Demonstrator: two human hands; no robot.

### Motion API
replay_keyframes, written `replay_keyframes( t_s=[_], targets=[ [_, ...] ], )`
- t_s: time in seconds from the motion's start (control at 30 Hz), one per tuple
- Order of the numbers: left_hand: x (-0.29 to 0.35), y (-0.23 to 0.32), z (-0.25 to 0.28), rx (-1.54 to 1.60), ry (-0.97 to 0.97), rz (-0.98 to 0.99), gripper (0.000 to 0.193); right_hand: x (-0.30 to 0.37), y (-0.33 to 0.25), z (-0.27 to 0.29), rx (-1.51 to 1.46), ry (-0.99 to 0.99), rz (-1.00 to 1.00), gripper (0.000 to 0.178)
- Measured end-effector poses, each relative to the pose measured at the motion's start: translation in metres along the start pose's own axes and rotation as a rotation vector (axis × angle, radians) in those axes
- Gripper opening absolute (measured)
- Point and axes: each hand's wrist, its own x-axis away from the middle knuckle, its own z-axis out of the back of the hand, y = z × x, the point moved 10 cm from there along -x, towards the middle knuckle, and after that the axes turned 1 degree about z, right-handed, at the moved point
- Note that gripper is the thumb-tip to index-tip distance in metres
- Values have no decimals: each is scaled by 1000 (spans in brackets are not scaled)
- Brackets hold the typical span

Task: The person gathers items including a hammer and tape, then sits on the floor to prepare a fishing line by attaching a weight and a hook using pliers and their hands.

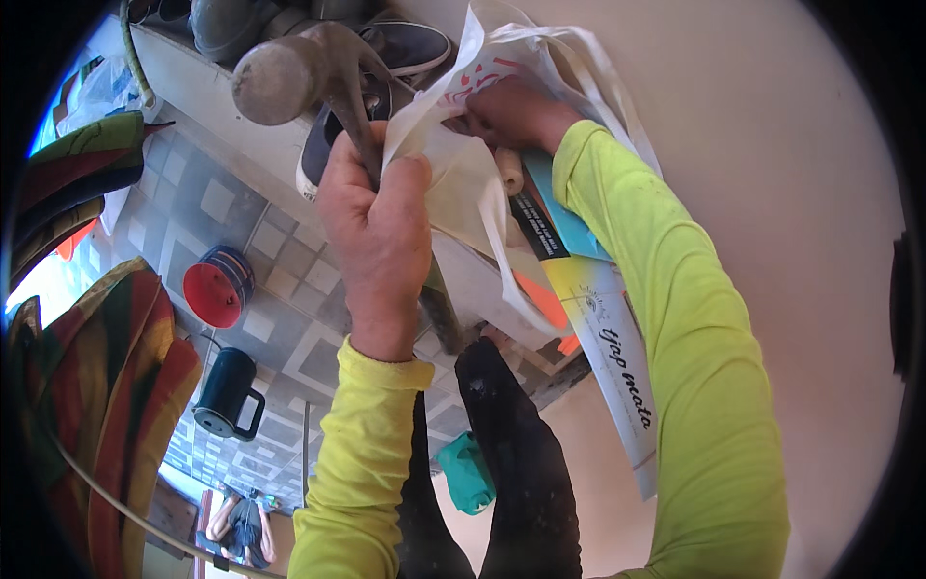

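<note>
Left hand [376, 232] has its fingers curled round the hammer [349, 111], thumb and forefinger apparently pinching the rim of the white bag [458, 179]; double-duty grip, so I'd angle the hammer head away from the rim to avoid pulling the mouth shut. Right hand [511, 111] is inside the bag mouth, fingers partly hidden, can't tell if they pinch anything; best to work clear of the small roll [509, 172] and long box [608, 347] by the wrist, dark shoes [410, 46] beyond.

Left grip [379, 236]: hammer [282, 79]. Right grip [518, 114]: inside bag [449, 188].
</note>
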Motion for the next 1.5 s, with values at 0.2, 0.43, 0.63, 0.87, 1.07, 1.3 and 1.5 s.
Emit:
replay_keyframes(
  t_s=[0.2,0.43,0.63,0.87,1.07,1.3,1.5],
  targets=[
    [9,14,-27,-40,-51,-67,19,-19,15,-34,-181,143,129,41],
    [9,29,-19,-67,-23,-92,21,-16,21,-29,-103,57,-393,41],
    [0,27,-9,-102,-56,-67,22,-8,25,-32,-171,22,-365,49],
    [15,22,-20,-58,-96,-1,19,-40,79,-89,-261,47,-221,41],
    [6,17,-2,-48,-90,-3,18,-25,42,-51,-159,39,-131,41],
    [2,17,5,-91,-33,20,20,13,31,-7,-122,-103,-147,36],
    [15,21,-10,-86,-91,38,19,-25,80,-72,-183,87,-315,30]
  ],
)
